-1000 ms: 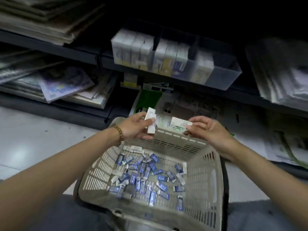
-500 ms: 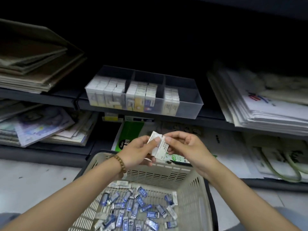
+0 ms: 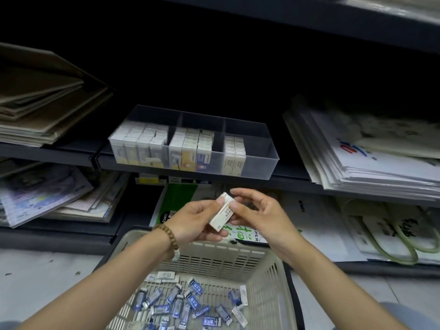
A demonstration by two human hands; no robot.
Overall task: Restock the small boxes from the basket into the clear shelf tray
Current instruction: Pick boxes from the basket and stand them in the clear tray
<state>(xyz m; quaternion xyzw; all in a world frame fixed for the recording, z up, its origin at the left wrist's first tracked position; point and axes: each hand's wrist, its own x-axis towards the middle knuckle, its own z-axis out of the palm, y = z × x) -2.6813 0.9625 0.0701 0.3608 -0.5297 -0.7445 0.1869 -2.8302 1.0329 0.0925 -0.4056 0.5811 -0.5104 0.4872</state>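
Just below the shelf tray (image 3: 271, 163), left hand (image 3: 192, 221) and right hand (image 3: 262, 217) around one box (image 3: 223, 214), paper stacks (image 3: 369, 163) alongside.

A stack of brown card sheets (image 3: 42, 110) lies on the dark metal shelf (image 3: 47, 152). White printed paper bags (image 3: 371, 163) are piled at the right. A green pack (image 3: 179, 198) stands below.

Dark metal shelf (image 3: 71, 152): clear tray (image 3: 271, 160) sits at its front edge, mid-view. From the tray, brown card stack (image 3: 42, 110) at 9 o'clock, stack of white printed bags (image 3: 371, 163) at 3 o'clock. Lower shelf (image 3: 59, 239) at 6 o'clock carries printed sheets (image 3: 42, 201) at 8, green pack (image 3: 178, 198) straight below the tray, white totes with green handles (image 3: 392, 234) at 4. Pale floor (image 3: 35, 282) at 7.
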